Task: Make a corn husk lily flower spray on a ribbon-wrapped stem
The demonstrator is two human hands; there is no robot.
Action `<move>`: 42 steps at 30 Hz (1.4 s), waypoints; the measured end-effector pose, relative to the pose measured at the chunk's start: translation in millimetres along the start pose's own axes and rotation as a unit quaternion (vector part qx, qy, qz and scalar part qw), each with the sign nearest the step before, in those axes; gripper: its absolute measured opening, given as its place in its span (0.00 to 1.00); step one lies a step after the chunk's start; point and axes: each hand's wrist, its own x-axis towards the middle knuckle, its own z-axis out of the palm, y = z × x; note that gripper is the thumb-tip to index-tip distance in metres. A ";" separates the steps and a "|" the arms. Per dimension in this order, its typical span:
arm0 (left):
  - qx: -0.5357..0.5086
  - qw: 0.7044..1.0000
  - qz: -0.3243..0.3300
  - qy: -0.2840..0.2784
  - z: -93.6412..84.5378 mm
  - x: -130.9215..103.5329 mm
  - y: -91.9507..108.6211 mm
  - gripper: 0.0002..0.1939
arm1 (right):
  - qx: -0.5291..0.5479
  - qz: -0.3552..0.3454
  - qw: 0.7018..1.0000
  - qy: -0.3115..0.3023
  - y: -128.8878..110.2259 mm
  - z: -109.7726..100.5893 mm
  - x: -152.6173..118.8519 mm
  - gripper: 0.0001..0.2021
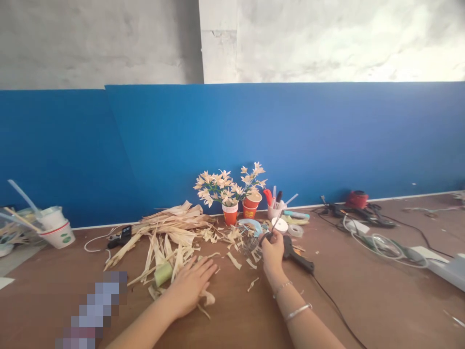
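My left hand (192, 285) lies flat on the table with its fingers stretched out, over pale husk scraps (208, 297). Just left of its fingers is a light green roll (163, 274). My right hand (273, 249) is closed round dark-handled scissors (266, 238), their thin blades pointing up and away. Right beside that hand rests a black glue gun (298, 258) with its cord trailing toward me. A white round spool (279, 224) and a roll of clear tape (295, 230) sit just beyond it. Dried corn husks (178, 220) are heaped beyond my left hand.
Husk flowers (220, 186) stand in a red-and-white paper cup (230, 214) by the blue partition (290, 135). Stacked red cups (250, 210) and a cup of pens (274, 211) are alongside. Cables (385, 247) and a white power strip (446, 266) lie right; a white cup (58, 234) stands left.
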 end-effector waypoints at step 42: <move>0.079 0.992 -0.099 0.008 -18.2 44.3 20.5 0.25 | -0.303 -0.145 0.929 -0.158 -17.1 -8.3 -16.5 0.16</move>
